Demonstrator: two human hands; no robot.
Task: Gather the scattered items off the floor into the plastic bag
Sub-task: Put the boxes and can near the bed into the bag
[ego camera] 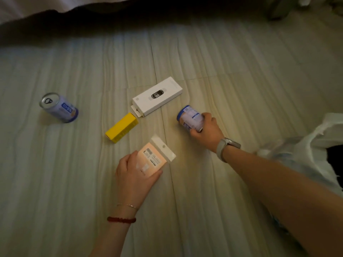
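My right hand (207, 129) grips a blue and white can (189, 117) lying on its side on the pale wooden floor (241, 71). My left hand (134, 176) holds a flat orange packet (155, 157) in a clear sleeve, thumb and fingers on its near end. A white oblong box (157, 96) and a yellow box (121, 130) lie just beyond the packet. A second blue can (58, 107) lies on its side at the left. The white plastic bag (306, 151) sits crumpled at the right, behind my right forearm.
A dark fabric edge (111, 17) runs along the far side of the floor. Something dark shows inside the bag's opening (335, 156).
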